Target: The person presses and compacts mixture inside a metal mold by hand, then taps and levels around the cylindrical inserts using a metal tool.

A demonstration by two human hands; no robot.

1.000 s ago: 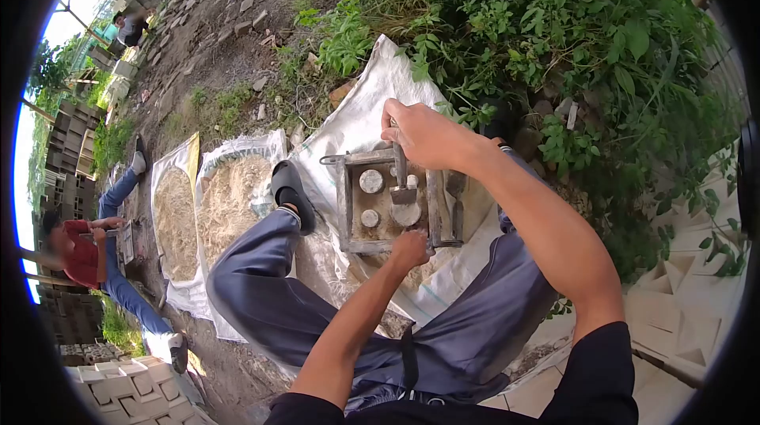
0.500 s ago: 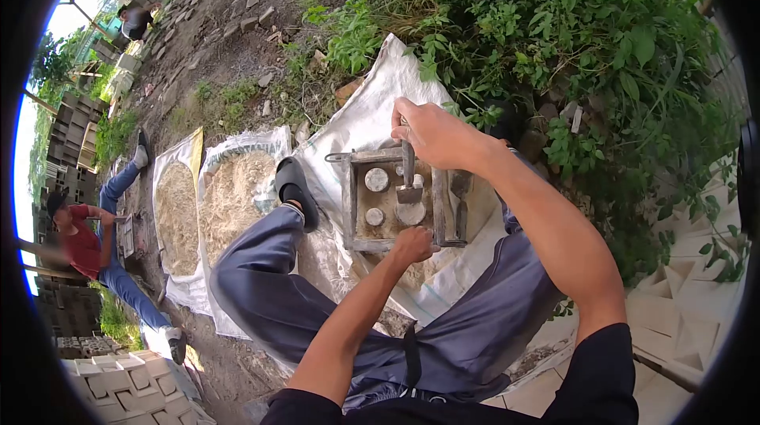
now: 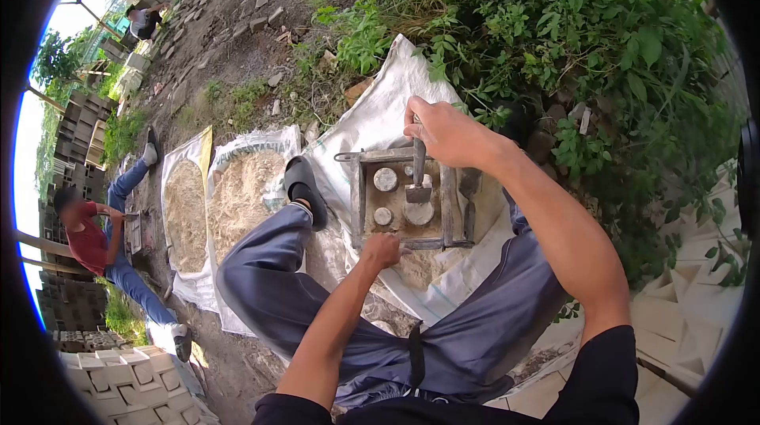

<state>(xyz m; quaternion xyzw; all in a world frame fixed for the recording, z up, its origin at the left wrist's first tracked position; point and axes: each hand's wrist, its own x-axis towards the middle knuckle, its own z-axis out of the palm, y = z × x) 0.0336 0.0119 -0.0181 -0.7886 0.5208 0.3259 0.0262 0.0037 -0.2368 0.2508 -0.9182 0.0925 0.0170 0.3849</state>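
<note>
Between my legs a rectangular frame mould (image 3: 359, 195) lies on a white sack (image 3: 412, 81), with sandy material and several pale round discs (image 3: 385, 180) inside. My right hand (image 3: 447, 134) is closed around the handle of a small flat-bladed tool (image 3: 419, 191), held upright. Its blade is over the large disc (image 3: 419, 213) at the lower right. At the mould's near edge, by its left corner, rests my left hand (image 3: 382, 251), fingers curled; whether it grips anything is hidden. A trowel (image 3: 469, 211) lies along the mould's right side.
Two open sacks of sandy material (image 3: 237, 187) lie at the left. Beyond them sits a person in a red shirt (image 3: 89, 241), beside another frame (image 3: 133, 233). Another person (image 3: 144, 23) is far back. Leafy plants (image 3: 570, 37) fill the upper right; patterned blocks (image 3: 127, 381) stand lower left.
My left hand has moved left along the mould's near edge. My right hand still holds the tool over the large disc. The whole view has shifted slightly.
</note>
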